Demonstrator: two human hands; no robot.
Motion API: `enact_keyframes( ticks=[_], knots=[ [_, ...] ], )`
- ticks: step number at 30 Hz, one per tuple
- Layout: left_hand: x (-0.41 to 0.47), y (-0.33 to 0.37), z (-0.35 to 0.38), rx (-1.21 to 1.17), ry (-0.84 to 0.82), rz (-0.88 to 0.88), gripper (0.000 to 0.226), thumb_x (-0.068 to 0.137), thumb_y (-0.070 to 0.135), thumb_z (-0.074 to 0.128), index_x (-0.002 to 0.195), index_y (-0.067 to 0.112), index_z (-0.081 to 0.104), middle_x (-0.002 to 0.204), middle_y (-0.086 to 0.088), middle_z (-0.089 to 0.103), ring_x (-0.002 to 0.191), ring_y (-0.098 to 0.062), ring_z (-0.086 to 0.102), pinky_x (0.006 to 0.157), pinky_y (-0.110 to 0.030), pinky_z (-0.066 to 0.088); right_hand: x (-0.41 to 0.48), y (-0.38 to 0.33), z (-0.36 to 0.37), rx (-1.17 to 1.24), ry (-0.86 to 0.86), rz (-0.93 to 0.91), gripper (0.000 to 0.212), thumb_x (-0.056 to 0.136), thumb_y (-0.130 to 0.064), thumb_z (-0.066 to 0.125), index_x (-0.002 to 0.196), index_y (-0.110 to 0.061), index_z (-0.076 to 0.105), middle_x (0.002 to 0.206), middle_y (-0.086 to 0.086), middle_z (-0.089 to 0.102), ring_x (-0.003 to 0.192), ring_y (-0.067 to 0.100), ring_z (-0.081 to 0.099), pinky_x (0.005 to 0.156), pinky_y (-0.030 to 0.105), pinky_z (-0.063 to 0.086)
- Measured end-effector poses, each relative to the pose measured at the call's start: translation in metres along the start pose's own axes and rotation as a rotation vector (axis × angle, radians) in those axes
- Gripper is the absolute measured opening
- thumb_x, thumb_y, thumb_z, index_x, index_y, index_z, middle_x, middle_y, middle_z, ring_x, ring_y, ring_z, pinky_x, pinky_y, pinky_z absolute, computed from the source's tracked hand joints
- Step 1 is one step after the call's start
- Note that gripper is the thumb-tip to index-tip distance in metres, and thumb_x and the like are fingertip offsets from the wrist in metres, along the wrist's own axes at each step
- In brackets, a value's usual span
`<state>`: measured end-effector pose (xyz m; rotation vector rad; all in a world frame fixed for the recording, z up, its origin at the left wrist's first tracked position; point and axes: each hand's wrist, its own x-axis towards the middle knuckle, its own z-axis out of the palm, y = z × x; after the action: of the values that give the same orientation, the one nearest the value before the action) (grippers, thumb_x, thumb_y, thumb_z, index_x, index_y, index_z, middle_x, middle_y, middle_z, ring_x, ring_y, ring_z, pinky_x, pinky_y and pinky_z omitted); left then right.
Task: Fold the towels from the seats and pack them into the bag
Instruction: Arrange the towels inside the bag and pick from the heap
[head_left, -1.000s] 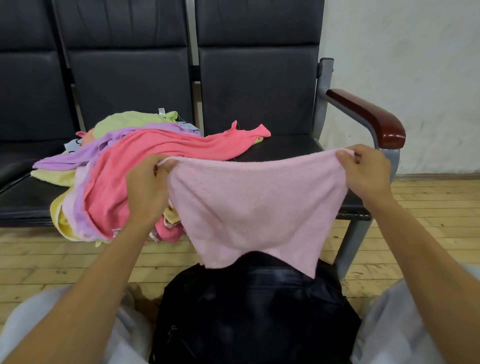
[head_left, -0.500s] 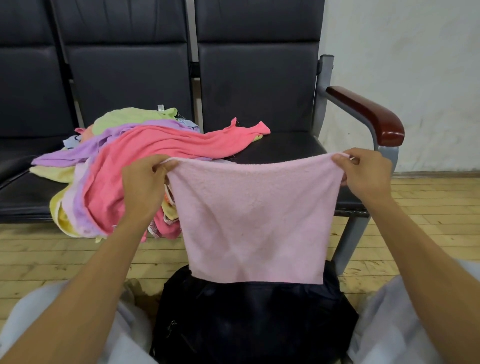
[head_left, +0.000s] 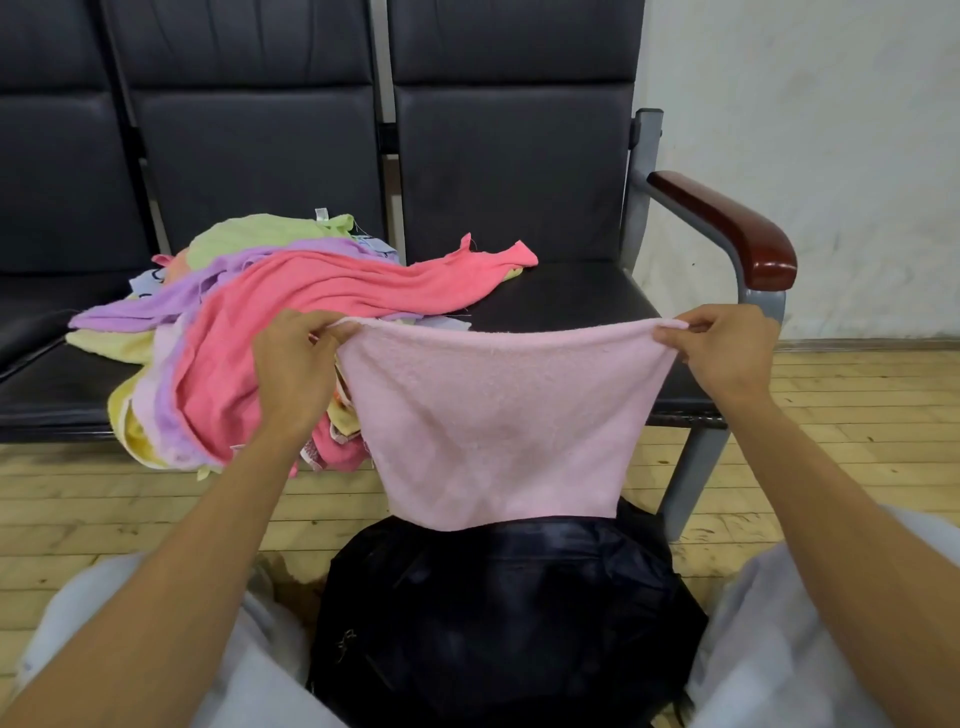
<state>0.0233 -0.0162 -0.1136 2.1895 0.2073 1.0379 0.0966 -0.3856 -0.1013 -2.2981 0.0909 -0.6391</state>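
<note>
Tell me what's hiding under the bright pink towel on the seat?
A purple towel and a yellow towel poke out from under the bright pink towel, and a green towel peeks out behind them. Whatever lies deeper down is covered.

A pale pink towel (head_left: 498, 415) hangs stretched flat just above the black bag (head_left: 498, 623), while a heap of crumpled coloured towels (head_left: 260, 322) lies beyond the bag on the seats (head_left: 571, 291).
</note>
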Motion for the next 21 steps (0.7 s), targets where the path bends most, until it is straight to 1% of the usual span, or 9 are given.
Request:
enact_keyframes(
  ticks=[2,4,6,7,10,12,14,18,21],
  knots=[
    [0.002,0.003,0.002,0.001,-0.011,-0.022,0.016,0.088,0.018,0.066,0.098,0.011,0.076,0.089,0.002,0.067,0.083,-0.017,0.055,0.080,-0.031,0.040,0.002,0.000,-0.001,0.030,0.028,0.015,0.028,0.085,-0.025,0.074,0.105,-0.006,0.074,0.096,0.011,0.073,0.075,0.017,0.060,0.079,0.025,0.046],
    [0.006,0.009,0.006,-0.065,-0.050,-0.076,0.011,0.090,0.019,0.064,0.093,0.015,0.075,0.082,0.001,0.069,0.065,-0.016,0.061,0.074,-0.027,0.046,0.007,0.000,0.000,0.072,0.070,0.026,0.025,0.086,-0.025,0.073,0.104,-0.008,0.074,0.097,0.010,0.072,0.076,0.018,0.062,0.078,0.023,0.047],
    [0.013,0.018,0.013,-0.108,-0.108,-0.111,0.010,0.093,0.018,0.061,0.088,0.014,0.068,0.070,0.000,0.065,0.042,-0.010,0.058,0.056,-0.018,0.048,0.014,-0.001,0.001,0.127,0.111,0.016,0.017,0.091,-0.024,0.068,0.103,-0.012,0.069,0.098,0.008,0.070,0.075,0.021,0.065,0.073,0.021,0.049],
    [0.017,0.023,0.017,-0.129,-0.141,-0.125,0.013,0.095,0.018,0.058,0.089,0.009,0.066,0.068,-0.003,0.064,0.038,-0.011,0.058,0.049,-0.021,0.049,0.018,-0.001,0.003,0.168,0.119,0.011,0.013,0.094,-0.024,0.064,0.102,-0.014,0.064,0.097,0.007,0.067,0.075,0.023,0.067,0.068,0.022,0.051],
    [0.035,0.039,0.034,-0.255,-0.239,-0.240,0.015,0.099,0.016,0.052,0.095,0.004,0.058,0.072,-0.010,0.062,0.045,-0.021,0.066,0.050,-0.038,0.055,0.034,-0.003,0.007,0.223,0.103,0.038,0.014,0.100,-0.025,0.053,0.109,-0.016,0.049,0.091,0.002,0.059,0.078,0.027,0.068,0.068,0.030,0.057],
    [0.050,0.045,0.049,-0.329,-0.290,-0.311,0.013,0.101,0.014,0.048,0.098,0.003,0.054,0.071,-0.011,0.059,0.048,-0.021,0.068,0.051,-0.035,0.057,0.047,-0.002,0.011,0.206,0.104,0.021,0.010,0.101,-0.026,0.050,0.107,-0.019,0.045,0.085,-0.002,0.056,0.080,0.027,0.068,0.074,0.039,0.059],
    [0.064,0.047,0.066,-0.356,-0.317,-0.337,0.012,0.102,0.013,0.046,0.099,0.004,0.052,0.074,-0.015,0.059,0.047,-0.017,0.067,0.048,-0.029,0.056,0.063,0.000,0.016,0.162,0.111,-0.021,0.013,0.103,-0.026,0.046,0.109,-0.017,0.053,0.090,0.002,0.061,0.084,0.028,0.068,0.081,0.044,0.058],
    [0.088,0.039,0.102,-0.380,-0.307,-0.396,0.013,0.102,0.016,0.044,0.098,0.006,0.050,0.081,-0.024,0.064,0.047,-0.014,0.067,0.037,-0.020,0.048,0.095,0.010,0.031,0.088,0.110,-0.077,0.025,0.102,-0.021,0.043,0.109,-0.010,0.065,0.095,0.009,0.066,0.084,0.021,0.060,0.084,0.029,0.048],
    [0.106,0.027,0.131,-0.384,-0.294,-0.404,0.015,0.102,0.017,0.046,0.089,0.011,0.051,0.084,-0.020,0.066,0.057,-0.018,0.071,0.052,-0.027,0.059,0.118,0.010,0.045,0.045,0.106,-0.067,0.027,0.101,-0.016,0.045,0.113,-0.005,0.066,0.105,0.016,0.068,0.092,0.027,0.060,0.082,0.028,0.041]
  ],
)
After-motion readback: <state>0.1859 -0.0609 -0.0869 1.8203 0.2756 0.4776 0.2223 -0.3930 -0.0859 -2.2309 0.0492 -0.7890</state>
